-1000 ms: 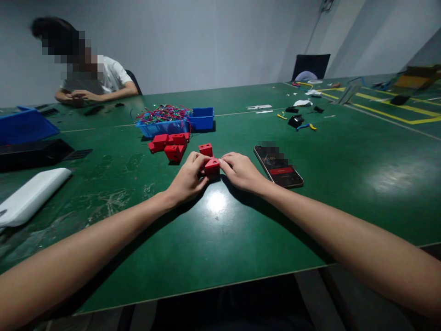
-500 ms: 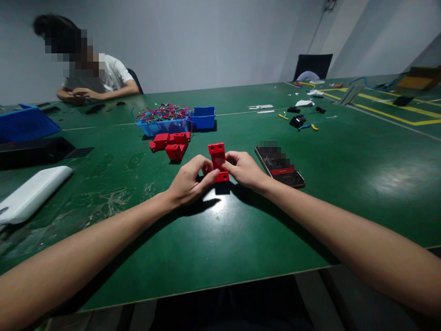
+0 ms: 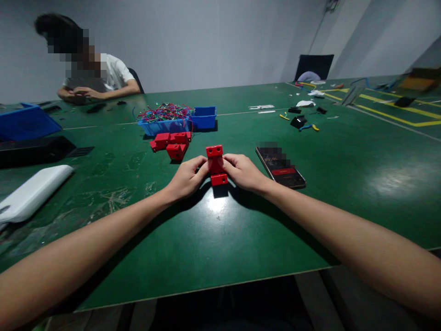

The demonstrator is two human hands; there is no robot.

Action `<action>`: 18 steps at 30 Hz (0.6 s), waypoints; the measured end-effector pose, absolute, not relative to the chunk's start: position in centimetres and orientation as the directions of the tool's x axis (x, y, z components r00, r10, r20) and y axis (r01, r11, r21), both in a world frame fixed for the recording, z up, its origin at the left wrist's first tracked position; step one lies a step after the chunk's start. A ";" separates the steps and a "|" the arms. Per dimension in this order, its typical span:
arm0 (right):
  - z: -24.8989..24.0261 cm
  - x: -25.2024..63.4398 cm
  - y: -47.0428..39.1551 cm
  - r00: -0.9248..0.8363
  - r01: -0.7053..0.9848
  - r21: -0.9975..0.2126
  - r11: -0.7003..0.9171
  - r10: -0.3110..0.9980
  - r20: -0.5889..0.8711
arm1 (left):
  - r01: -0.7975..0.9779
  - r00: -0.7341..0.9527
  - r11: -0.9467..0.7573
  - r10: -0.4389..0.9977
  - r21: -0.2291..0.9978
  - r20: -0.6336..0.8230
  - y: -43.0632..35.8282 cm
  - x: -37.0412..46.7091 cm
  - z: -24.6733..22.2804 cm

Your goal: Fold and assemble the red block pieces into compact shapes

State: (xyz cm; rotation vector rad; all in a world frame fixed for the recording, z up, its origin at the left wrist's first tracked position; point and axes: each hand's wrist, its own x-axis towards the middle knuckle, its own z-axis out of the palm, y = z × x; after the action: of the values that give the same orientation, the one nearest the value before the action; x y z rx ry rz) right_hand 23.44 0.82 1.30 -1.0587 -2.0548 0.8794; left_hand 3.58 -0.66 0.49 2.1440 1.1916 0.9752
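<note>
Between my two hands is a red bracket-like block [image 3: 216, 164] with round holes in its raised ends, held just over the table. My left hand [image 3: 190, 174] grips its left side, thumb nearest me. On the opposite side, my right hand [image 3: 241, 170] pinches it with thumb and fingers; some fingertips are hidden behind the block. Several similar red blocks [image 3: 177, 151] lie in a cluster beyond my left hand. Behind them stands a blue bin [image 3: 165, 128] heaped with thin coloured wires [image 3: 168, 111], beside a smaller blue bin [image 3: 205, 118].
A phone [image 3: 280, 166] lies right of my hands on the green table [image 3: 220, 248]. At the left are a white power-bank-like object [image 3: 36, 191] and a black case [image 3: 37, 149]. Pliers-like tools [image 3: 308, 127] and scraps lie far right. Another person [image 3: 113, 76] sits across, hands together.
My left thumb has drawn back from the block's front to its left side. The block has shifted slightly left and toward me, and both hands now hold it from the sides.
</note>
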 end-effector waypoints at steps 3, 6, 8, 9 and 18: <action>1.5 23.4 0.7 -0.458 0.402 -0.802 0.441 0.856 0.240 | 0.537 0.359 -0.527 0.849 0.659 0.387 -0.7 3.6 0.5; 1.8 23.3 0.5 -0.454 0.398 -0.807 0.436 0.858 0.240 | 0.579 0.353 -0.555 0.831 0.597 0.430 -0.8 3.5 0.6; 1.9 23.2 0.3 -0.445 0.407 -0.805 0.432 0.863 0.239 | 0.603 0.353 -0.567 0.821 0.561 0.450 -0.9 3.5 0.6; 2.0 23.2 0.3 -0.439 0.414 -0.803 0.429 0.867 0.237 | 0.612 0.354 -0.571 0.816 0.548 0.456 -0.9 3.5 0.6; 1.8 23.2 0.2 -0.438 0.434 -0.779 0.453 0.861 0.258 | 0.590 0.368 -0.569 0.821 0.573 0.437 -0.7 3.5 0.4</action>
State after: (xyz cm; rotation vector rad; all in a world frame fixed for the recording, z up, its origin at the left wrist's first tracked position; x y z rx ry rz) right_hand 23.20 0.23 1.78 -1.0775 -2.0497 0.8385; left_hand 3.45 -0.73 0.43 2.3134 1.2412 1.0169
